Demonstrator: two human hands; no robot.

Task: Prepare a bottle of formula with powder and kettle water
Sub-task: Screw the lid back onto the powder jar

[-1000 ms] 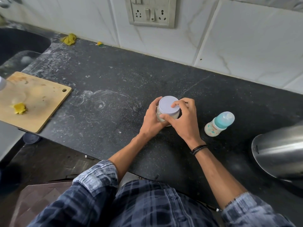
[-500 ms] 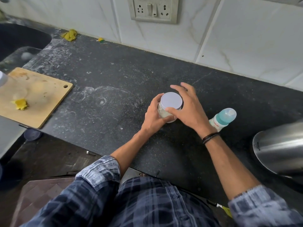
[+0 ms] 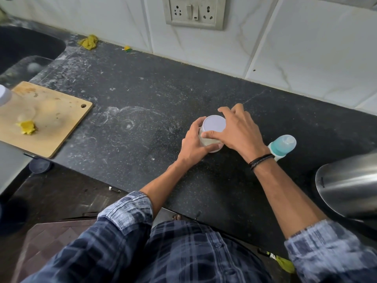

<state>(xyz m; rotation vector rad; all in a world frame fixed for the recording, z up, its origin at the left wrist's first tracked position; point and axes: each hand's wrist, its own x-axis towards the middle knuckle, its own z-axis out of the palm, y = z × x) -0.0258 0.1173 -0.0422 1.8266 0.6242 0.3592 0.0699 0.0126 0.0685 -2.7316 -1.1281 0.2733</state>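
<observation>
I stand at a black speckled stone worktop (image 3: 142, 94) that runs along a wall of white marbled tiles (image 3: 306, 50), with a grey socket plate (image 3: 194, 12) set into the wall above. The stone is dusty, with pale rings and smears (image 3: 126, 121) left of my hands. At the far left a dark sink (image 3: 24, 50) is sunk into it, and near that a wooden cutting board (image 3: 57, 123) lies flat with one corner over the front edge and a yellow scrap (image 3: 26, 127) on it. A yellow-green wad (image 3: 88, 42) and a smaller bright bit (image 3: 127, 49) lie against the foot of the wall. The jar (image 3: 210, 142) stands mid-worktop: my left hand (image 3: 193, 144) wraps its pale body from the left, and my right hand (image 3: 238, 131) grasps its white lid (image 3: 215, 123), thumb on the near rim and fingers curved round the far side. The lid is on. A dark braided band (image 3: 261, 160) circles my right wrist, and that wrist covers the lower part of the baby bottle (image 3: 282, 145), which stands just right of the jar with a teal collar and clear cap; any print on it is hidden. The steel kettle (image 3: 350, 184) sits at the right edge, near the bottle but apart from it. A small line of lettering (image 3: 322, 181) on its side is too small to read. My rolled plaid sleeves (image 3: 126, 211) fill the bottom.
</observation>
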